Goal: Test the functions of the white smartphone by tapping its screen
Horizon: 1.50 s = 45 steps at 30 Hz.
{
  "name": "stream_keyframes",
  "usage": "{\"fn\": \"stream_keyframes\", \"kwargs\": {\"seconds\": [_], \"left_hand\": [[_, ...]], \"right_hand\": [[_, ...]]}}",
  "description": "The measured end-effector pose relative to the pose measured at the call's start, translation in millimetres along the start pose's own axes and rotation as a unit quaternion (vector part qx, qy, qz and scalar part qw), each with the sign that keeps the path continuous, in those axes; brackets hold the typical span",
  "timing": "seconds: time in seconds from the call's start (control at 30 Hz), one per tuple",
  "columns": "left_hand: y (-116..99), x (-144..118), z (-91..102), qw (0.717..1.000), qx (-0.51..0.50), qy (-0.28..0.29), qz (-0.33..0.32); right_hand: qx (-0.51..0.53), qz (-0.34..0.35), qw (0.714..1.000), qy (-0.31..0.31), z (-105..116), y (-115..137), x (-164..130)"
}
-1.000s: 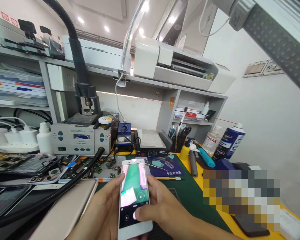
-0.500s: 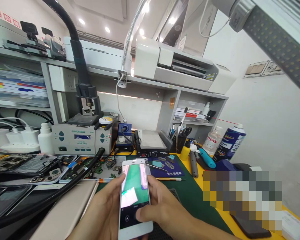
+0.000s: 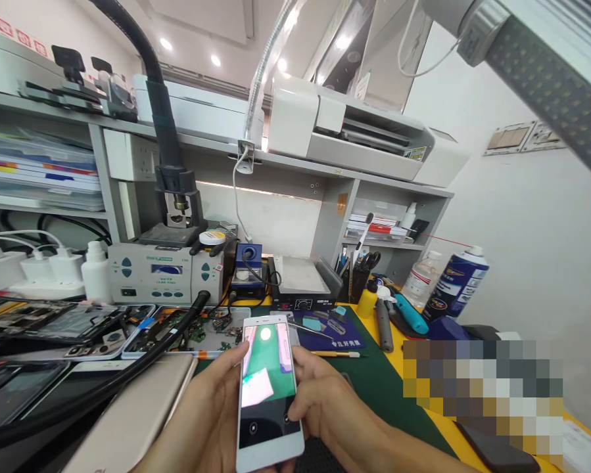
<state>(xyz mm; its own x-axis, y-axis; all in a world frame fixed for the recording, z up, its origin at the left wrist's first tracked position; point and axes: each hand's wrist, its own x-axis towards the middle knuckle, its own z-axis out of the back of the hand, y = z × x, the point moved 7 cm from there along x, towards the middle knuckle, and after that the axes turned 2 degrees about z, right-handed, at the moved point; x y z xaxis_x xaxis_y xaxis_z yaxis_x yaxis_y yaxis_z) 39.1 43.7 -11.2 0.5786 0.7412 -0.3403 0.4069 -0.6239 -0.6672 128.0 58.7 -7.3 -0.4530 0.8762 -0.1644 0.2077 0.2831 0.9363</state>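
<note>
Phone: white phone (image 3: 268, 394) held upright over the green mat (image 3: 374, 387), screen lit, showing a green camera picture.
Left hand: left hand (image 3: 209, 420) wraps the phone's left edge from behind, thumb lying along the upper left of the screen; grasping the phone.
Right hand: right hand (image 3: 325, 407) cups the phone's right edge, thumb tip touching the lower right of the screen; also grasping it.
Tabletop: yellow tabletop (image 3: 423, 407) under the mat; a blue card (image 3: 332, 332) with small parts lies just beyond the phone.
Left side: gold phone back (image 3: 137, 414) lies flat near the left hand; tray of circuit parts (image 3: 191, 325) behind it.
Right side: blue spray can (image 3: 455, 282) stands well apart.
</note>
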Motion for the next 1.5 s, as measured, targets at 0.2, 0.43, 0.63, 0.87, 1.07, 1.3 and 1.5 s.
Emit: {"fn": "stream_keyframes", "kwargs": {"seconds": [0.2,0.43,0.63,0.87,1.07,1.3,1.5], "left_hand": [[-3.0,-0.2,0.7,1.000,-0.011,-0.002,0.005],[-3.9,1.8,1.1,1.000,-0.019,0.006,-0.003],[2.4,0.0,9.8,1.000,0.018,0.012,0.013],[2.2,3.6,17.1,0.997,0.062,0.026,0.029],[3.6,2.3,16.4,0.998,-0.010,0.039,0.047],[3.2,5.0,25.1,0.999,-0.028,-0.007,0.039],[2.1,13.4,34.0,0.999,-0.041,-0.020,0.015]], "right_hand": [[-0.007,-0.008,1.000,-0.008,-1.4,1.1,0.3],[-0.002,-0.007,1.000,-0.007,0.7,-0.4,2.4],[0.016,-0.003,1.000,-0.015,3.2,-1.6,6.6],[0.004,-0.008,1.000,-0.003,2.1,-1.7,9.4],[0.006,0.004,1.000,0.018,0.9,-0.8,8.9],[0.018,0.006,1.000,0.008,1.6,-0.5,9.3],[0.043,0.005,0.999,0.003,0.2,-0.9,9.7]]}}
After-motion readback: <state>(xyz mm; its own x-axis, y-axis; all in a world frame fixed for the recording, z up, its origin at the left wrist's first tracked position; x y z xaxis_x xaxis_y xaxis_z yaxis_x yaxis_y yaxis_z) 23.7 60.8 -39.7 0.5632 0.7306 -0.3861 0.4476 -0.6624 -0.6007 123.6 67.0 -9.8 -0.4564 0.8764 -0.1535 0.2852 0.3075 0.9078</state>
